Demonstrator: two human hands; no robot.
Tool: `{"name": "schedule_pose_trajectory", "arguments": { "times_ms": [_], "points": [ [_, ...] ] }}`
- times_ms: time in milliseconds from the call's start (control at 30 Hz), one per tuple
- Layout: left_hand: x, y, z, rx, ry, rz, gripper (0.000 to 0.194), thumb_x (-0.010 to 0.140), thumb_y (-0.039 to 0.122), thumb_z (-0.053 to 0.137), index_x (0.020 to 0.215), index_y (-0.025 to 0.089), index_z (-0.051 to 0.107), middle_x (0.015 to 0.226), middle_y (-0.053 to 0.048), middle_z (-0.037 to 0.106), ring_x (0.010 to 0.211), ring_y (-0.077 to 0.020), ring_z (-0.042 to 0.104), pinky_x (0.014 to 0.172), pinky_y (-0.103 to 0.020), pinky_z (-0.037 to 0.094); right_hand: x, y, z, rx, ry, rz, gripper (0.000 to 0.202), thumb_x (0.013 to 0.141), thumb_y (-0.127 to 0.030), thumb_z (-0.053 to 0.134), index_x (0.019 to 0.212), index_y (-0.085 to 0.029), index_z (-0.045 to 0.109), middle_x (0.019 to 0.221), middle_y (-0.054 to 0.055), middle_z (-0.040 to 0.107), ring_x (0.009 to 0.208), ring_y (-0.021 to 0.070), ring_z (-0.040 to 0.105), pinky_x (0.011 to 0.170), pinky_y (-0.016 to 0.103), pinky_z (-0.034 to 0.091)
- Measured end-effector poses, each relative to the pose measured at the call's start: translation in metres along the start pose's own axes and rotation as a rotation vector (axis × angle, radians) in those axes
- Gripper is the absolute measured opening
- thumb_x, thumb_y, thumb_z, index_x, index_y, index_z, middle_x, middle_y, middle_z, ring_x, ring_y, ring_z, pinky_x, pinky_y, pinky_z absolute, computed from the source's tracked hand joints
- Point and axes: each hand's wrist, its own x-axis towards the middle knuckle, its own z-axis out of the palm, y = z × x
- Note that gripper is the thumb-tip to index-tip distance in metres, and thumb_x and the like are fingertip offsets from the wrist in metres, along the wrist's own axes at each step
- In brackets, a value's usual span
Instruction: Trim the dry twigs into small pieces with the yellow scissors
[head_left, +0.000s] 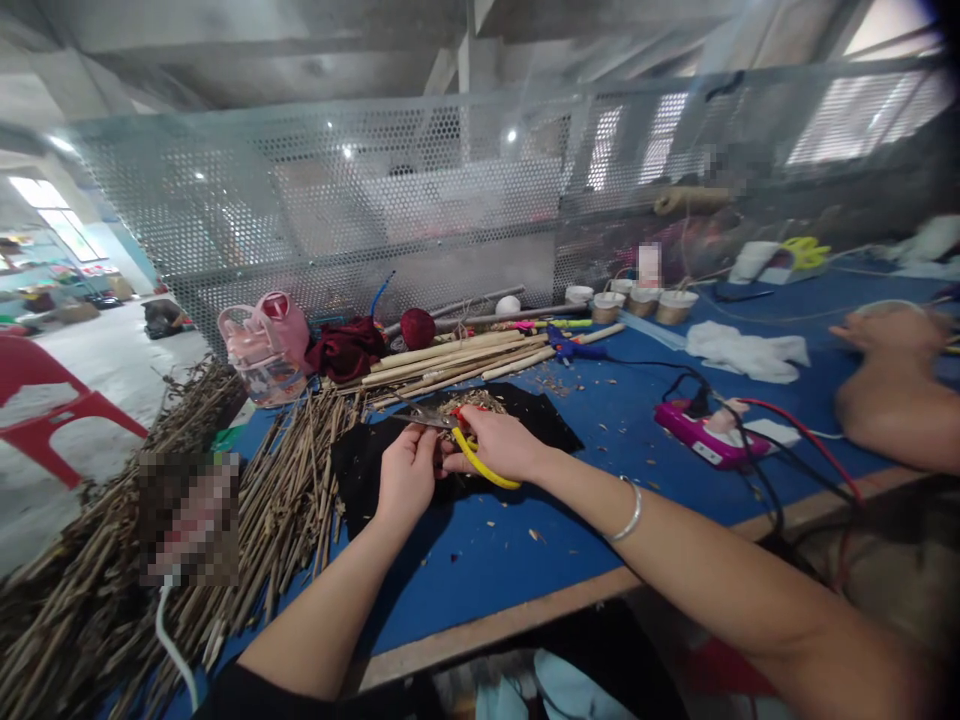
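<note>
- Metal mesh screen, one long run with round holes, crosses the upper half of the frame.
- Blue tabletop, one, fills the middle and right.
- Dry brown stalks, too many to count, lie heaped from the lower left towards the centre.
- One black cloth lies rumpled at centre, beneath both hands.
- Pale sticks, more than five, lie side by side just above the cloth.
- One co-worker's forearm rests at the right edge, well apart from the wearer's hands.
- Right hand, at centre, is curled closed around the scissors' handle; one silver bangle circles that wrist.
- Left hand, just left of it, has thumb and fingers drawn together right under the blades; whether anything is pinched there I cannot tell.
- One pair of scissors, yellow-handled, lies across the centre: handle at the right hand, blades pointing left above the left fingertips.
- One purple power strip sits right of centre.
- Plant scraps, uncountable, form one small pile on the cloth, just beyond the hands.
- One blue glue gun lies near the sticks' right ends.
- One dark red ball sits above the sticks.
</note>
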Motion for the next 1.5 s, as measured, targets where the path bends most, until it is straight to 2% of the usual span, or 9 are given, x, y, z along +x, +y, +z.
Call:
{"name": "schedule_pose_trajectory", "arguments": {
  "times_ms": [233,400,500,667,900,1200,1333,1500],
  "points": [
    [0.0007,0.0046,-0.0016,0.081,0.044,0.052,0.032,0.076,0.044,0.052,0.088,0.015,0.060,0.075,-0.006,0.066,0.053,-0.0125,0.057,0.042,-0.020,0.044,0.0003,-0.0030,-0.0006,-0.004,0.045,0.026,0.056,0.063,-0.067,0.057,0.092,-0.020,0.047,0.079,0.005,0.062,0.073,0.0218,0.060,0.058,0.025,0.032],
    [0.0039,-0.0001,-0.0011,0.080,-0.004,0.029,0.032,0.074,0.039,0.057,0.093,0.014,0.062,0.083,-0.008,0.067,0.060,-0.0126,0.058,0.048,-0.019,0.045,0.0016,0.0000,0.0047,0.043,0.115,0.065,0.054,0.066,-0.066,0.055,0.093,-0.020,0.046,0.077,0.003,0.062,0.071,0.0199,0.060,0.056,0.025,0.031],
    [0.0047,-0.0010,-0.0018,0.118,-0.018,0.012,0.030,0.073,0.037,0.057,0.091,0.014,0.065,0.078,-0.007,0.067,0.056,-0.0119,0.056,0.046,-0.019,0.044,0.0016,0.0011,0.0058,0.059,0.140,0.033,0.055,0.066,-0.067,0.054,0.092,-0.020,0.045,0.077,0.003,0.061,0.070,0.0197,0.058,0.056,0.025,0.031],
    [0.0030,0.0031,-0.0021,0.084,-0.097,0.073,0.031,0.075,0.036,0.055,0.095,0.015,0.066,0.072,-0.004,0.066,0.053,-0.0117,0.055,0.045,-0.019,0.042,0.0009,-0.0017,0.0039,0.083,0.189,-0.064,0.058,0.062,-0.067,0.057,0.089,-0.017,0.045,0.083,0.007,0.059,0.075,0.0202,0.056,0.061,0.026,0.036],
    [-0.0007,0.0042,0.0007,0.021,-0.112,0.057,0.032,0.074,0.038,0.056,0.095,0.016,0.065,0.077,-0.003,0.066,0.053,-0.0101,0.054,0.047,-0.020,0.045,-0.0015,-0.0023,0.0044,0.217,0.144,-0.049,0.056,0.064,-0.064,0.058,0.092,-0.018,0.044,0.077,0.004,0.059,0.068,0.0177,0.056,0.058,0.024,0.035],
    [-0.0043,0.0062,0.0018,0.054,-0.065,0.086,0.032,0.076,0.039,0.054,0.094,0.015,0.065,0.083,-0.005,0.066,0.058,-0.0112,0.056,0.047,-0.020,0.047,0.0001,-0.0009,0.0068,0.232,0.149,-0.008,0.051,0.064,-0.067,0.056,0.082,-0.019,0.049,0.070,0.001,0.058,0.061,0.0134,0.053,0.052,0.021,0.029],
    [-0.0030,0.0055,0.0021,0.059,-0.026,0.062,0.034,0.074,0.040,0.055,0.097,0.016,0.065,0.087,-0.005,0.067,0.059,-0.0117,0.058,0.046,-0.020,0.047,0.0009,-0.0004,0.0068,0.178,0.141,0.005,0.051,0.069,-0.067,0.051,0.083,-0.019,0.051,0.071,0.002,0.060,0.063,0.0145,0.055,0.052,0.022,0.028],
    [-0.0017,0.0076,0.0014,0.082,0.042,0.001,0.034,0.070,0.042,0.060,0.088,0.013,0.065,0.078,-0.006,0.067,0.056,-0.0128,0.058,0.042,-0.020,0.046,-0.0003,-0.0026,0.0027,0.025,0.159,0.041,0.060,0.063,-0.070,0.054,0.093,-0.018,0.047,0.074,0.004,0.060,0.068,0.0190,0.058,0.056,0.024,0.030]
  ]
}}
